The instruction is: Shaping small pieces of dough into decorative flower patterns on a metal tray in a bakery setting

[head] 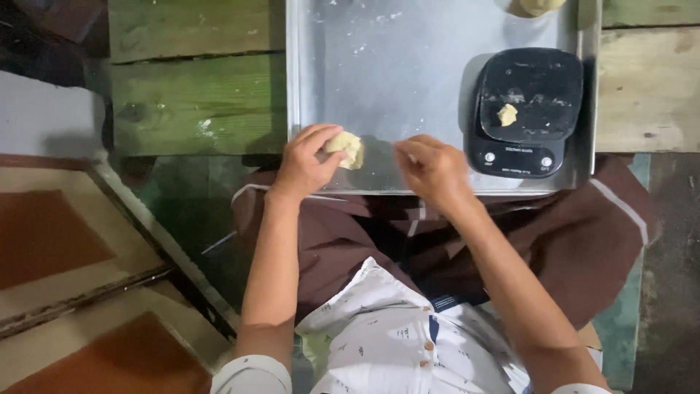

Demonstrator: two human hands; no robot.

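My left hand (305, 162) grips a pale yellow lump of dough (347, 148) over the near edge of a floured metal tray (379, 66). My right hand (432, 169) hovers just to the right of the lump, fingers curled loosely, holding nothing that I can see. A small black kitchen scale (526, 109) stands on the tray's right side with a little piece of dough (507, 114) on its platform.
The tray lies on a worn green wooden table (191, 95). Another dough lump (539, 6) shows at the tray's far edge. My lap in brown cloth (408, 241) is below the tray. A red and cream floor (65, 255) lies to the left.
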